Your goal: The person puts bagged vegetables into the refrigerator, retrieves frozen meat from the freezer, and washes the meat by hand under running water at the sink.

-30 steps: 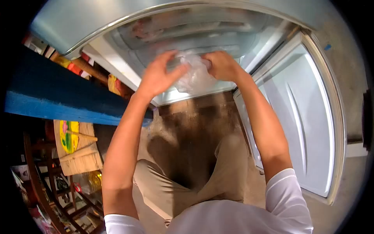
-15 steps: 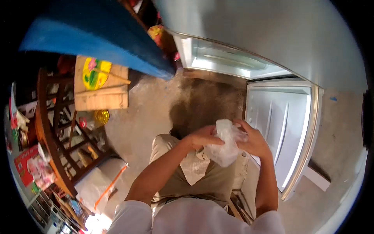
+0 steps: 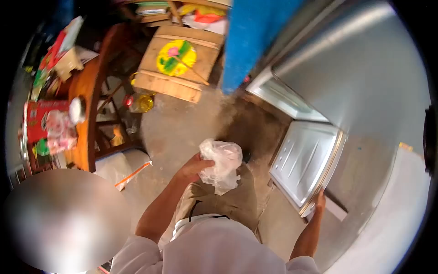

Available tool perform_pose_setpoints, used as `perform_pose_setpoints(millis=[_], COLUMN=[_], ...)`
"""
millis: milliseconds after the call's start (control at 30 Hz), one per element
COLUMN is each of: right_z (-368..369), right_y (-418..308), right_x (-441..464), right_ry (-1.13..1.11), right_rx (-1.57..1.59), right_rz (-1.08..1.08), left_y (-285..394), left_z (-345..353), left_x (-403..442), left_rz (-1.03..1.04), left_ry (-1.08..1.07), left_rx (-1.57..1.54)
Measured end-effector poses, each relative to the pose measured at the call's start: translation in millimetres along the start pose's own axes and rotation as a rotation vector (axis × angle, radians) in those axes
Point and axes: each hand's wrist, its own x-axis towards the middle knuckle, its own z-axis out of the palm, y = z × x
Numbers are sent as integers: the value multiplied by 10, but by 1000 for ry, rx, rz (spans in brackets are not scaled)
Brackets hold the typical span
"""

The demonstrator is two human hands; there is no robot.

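Note:
A crumpled, whitish translucent plastic bag (image 3: pixel 222 164) hangs in front of my legs, and my left hand (image 3: pixel 196 167) is closed on its left side. What the bag contains cannot be made out. Over on the right, my right hand (image 3: pixel 320 201) touches the outer edge of the open fridge door (image 3: pixel 305 164); its fingers are partly hidden by the edge, so their grip is unclear. The door stands swung out from the lower compartment of the grey fridge (image 3: pixel 356 68).
A wooden stool (image 3: pixel 166 86) bears a yellow fan with a stick handle (image 3: pixel 176 57). Near it are a bottle of yellow liquid (image 3: pixel 145 103) and a blue post (image 3: pixel 246 41). A wooden table (image 3: pixel 84 137) holds a red box (image 3: pixel 39 121). A blurred round patch covers the lower left.
The bag has come out of the fridge compartment toward my body. My right hand has let go of it and moved right to the door. The view has turned, with me standing farther back.

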Motion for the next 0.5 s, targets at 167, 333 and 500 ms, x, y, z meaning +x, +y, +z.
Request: perform_pose_setpoints(millis=[167,333,500], right_z=[538,495,770], right_y=[117,-1188,-2102], right_x=[399,-771,-650], right_ry=[-253,-352,-506], right_rx=[179,410,369], right_rz=[-144,-2,-211], left_y=[100,10,-246], left_z=[-297,-188,-34], left_x=[-879,-1483,-1699], left_rz=[247,398,593], left_ry=[50,206,371], left_rx=[-302,-486,-615])
